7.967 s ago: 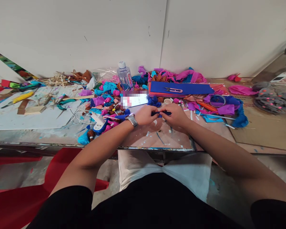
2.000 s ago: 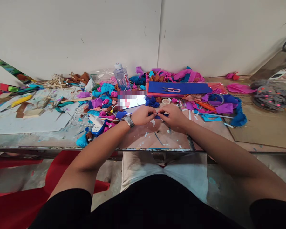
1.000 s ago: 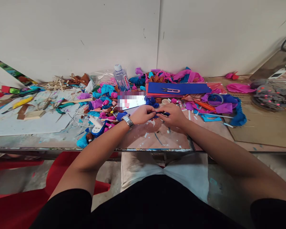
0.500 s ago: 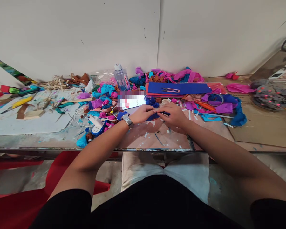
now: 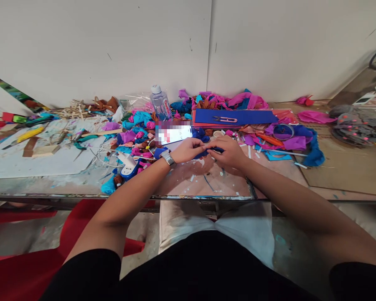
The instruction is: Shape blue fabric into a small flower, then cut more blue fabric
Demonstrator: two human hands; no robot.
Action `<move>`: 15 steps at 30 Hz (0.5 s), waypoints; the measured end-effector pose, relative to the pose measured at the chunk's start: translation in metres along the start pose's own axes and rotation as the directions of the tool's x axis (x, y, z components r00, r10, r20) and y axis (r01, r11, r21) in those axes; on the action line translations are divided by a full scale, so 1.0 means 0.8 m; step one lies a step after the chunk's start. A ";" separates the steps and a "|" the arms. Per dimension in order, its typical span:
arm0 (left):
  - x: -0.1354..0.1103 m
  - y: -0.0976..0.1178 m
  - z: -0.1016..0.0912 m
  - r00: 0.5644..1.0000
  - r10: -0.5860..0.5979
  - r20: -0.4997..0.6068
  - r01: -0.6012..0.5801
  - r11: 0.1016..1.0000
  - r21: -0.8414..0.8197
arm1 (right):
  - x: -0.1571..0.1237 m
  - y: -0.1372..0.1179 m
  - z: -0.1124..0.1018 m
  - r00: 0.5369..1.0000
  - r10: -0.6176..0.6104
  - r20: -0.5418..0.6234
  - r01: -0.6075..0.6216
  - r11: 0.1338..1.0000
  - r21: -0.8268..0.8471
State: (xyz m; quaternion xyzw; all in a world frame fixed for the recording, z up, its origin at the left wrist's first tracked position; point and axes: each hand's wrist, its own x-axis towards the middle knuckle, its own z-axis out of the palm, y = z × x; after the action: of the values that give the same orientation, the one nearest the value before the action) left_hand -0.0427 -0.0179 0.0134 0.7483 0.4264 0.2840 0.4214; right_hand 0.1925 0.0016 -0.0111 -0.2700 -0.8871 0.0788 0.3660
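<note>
My left hand (image 5: pixel 189 151), with a metal watch on its wrist, and my right hand (image 5: pixel 229 152) meet at their fingertips above the table's front part. Both are closed on a piece of dark blue crepe paper (image 5: pixel 201 155), pinched between thumbs and fingers. Part of the paper is hidden behind the fingers. Just beyond my left hand lies a lit phone (image 5: pixel 179 135). Pink-handled thread snips (image 5: pixel 224 119) rest on a stack of blue paper strips (image 5: pixel 203 115) behind my hands. A roll of pale tape (image 5: pixel 218 134) lies right behind my fingers.
A water bottle (image 5: pixel 160 104) stands behind the phone. Crumpled coloured paper (image 5: pixel 138 117) covers much of the table. A power strip (image 5: pixel 129 167) with a plug lies left of my forearm. A yellow utility knife (image 5: pixel 30 133) and pliers (image 5: pixel 84 141) lie farther left; cardboard (image 5: pixel 341 167) lies right.
My hands stay together with the blue crepe paper between them; only the fingers shift slightly. The view has tilted very slightly.
</note>
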 end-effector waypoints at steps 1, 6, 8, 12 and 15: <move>0.000 0.000 0.000 1.000 0.004 0.001 -0.004 1.000 0.002 | 0.000 0.000 0.000 1.000 -0.004 -0.001 0.004 1.000 0.000; 0.000 0.001 0.000 1.000 0.018 0.002 -0.018 1.000 0.023 | 0.000 -0.002 -0.001 1.000 0.013 0.004 -0.013 1.000 0.011; -0.001 0.002 0.000 1.000 0.026 0.016 -0.027 0.999 0.039 | -0.001 -0.003 -0.001 1.000 0.021 -0.011 -0.021 1.000 0.023; -0.006 0.004 -0.003 0.984 0.173 -0.038 -0.145 0.910 0.390 | -0.001 -0.002 0.000 0.998 0.054 -0.023 -0.053 0.998 0.025; -0.009 0.004 -0.005 0.955 0.292 -0.048 -0.183 0.711 0.679 | -0.001 -0.001 0.002 0.997 0.073 -0.009 -0.073 0.997 0.020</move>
State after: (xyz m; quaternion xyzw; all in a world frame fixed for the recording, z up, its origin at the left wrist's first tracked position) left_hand -0.0481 -0.0233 0.0177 0.8738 0.4303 0.2206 0.0514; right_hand 0.1919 0.0008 -0.0123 -0.2989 -0.8741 0.0998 0.3697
